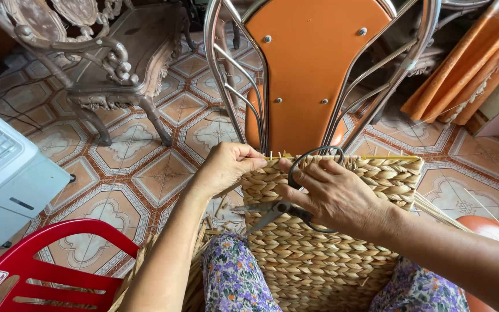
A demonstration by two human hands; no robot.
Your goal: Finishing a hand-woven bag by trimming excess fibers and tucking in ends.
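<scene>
**Woven fibre, steel and tile**

The basket (319,242) was plaited from dry, straw-coloured plant fibre, rough and matt, with loose ends sticking up at its top edge. The scissors (278,211) had dull grey metal blades and dark looped handles. Behind stood a chair (313,75) of shiny chromed tubing with a smooth orange back. The floor tiles (163,167) looked glazed. A red chair (59,266) was glossy plastic; the carved bench (116,58) was worn wood.

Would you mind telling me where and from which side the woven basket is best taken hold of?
Probably by the top rim of the woven basket, from above. The rim faces up and away from the lap, with its near left corner already pinched by the left hand. The right hand holds scissors against the front, so the free right corner looks easiest to grip.
</scene>
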